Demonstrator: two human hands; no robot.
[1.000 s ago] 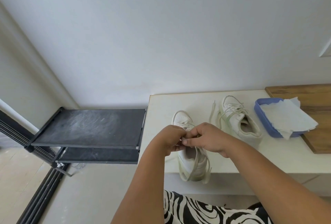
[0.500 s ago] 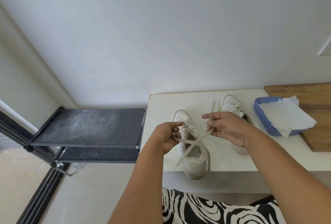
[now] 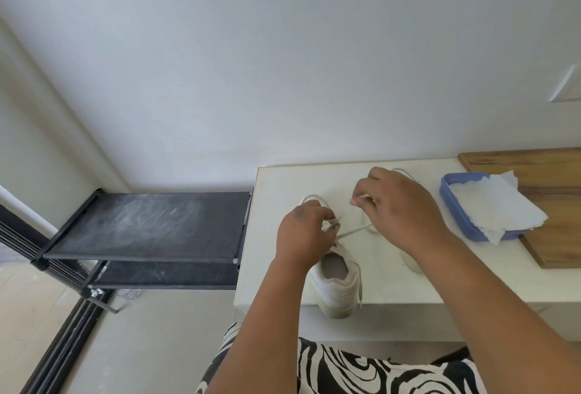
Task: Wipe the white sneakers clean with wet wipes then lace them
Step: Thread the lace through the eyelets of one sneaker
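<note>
Near sneaker (image 3: 338, 280) at the bench (image 3: 276, 267) front edge, heel toward the person, long axis running near to far. Left hand (image 3: 306, 236) over its tongue, pinching one lace end. Right hand (image 3: 399, 208) farther and to the right, pinching the lace (image 3: 353, 231) stretched taut between both. Likely a knot being drawn tight. Second sneaker (image 3: 412, 263) mostly hidden under right hand.

Smooth matt white sneaker (image 3: 338, 283), glossy blue plastic tub (image 3: 452, 205), crumpled paper (image 3: 493, 208), grained wood board (image 3: 553, 173).
</note>
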